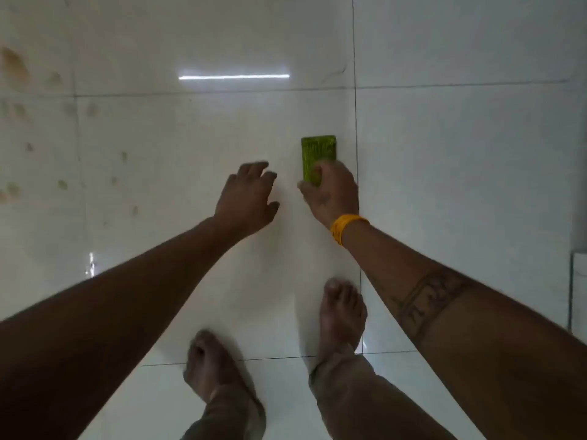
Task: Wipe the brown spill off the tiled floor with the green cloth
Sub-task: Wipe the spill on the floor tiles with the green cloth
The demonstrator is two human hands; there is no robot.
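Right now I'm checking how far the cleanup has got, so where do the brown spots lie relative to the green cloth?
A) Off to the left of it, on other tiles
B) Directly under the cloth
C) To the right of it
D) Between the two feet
A: the brown spots dot the floor at far left, while the right hand holds the green cloth well away from them.

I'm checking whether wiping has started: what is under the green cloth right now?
The green cloth, held by the right hand, is over pale floor tile. The tile directly beneath it is hidden; the brown stains lie far left.
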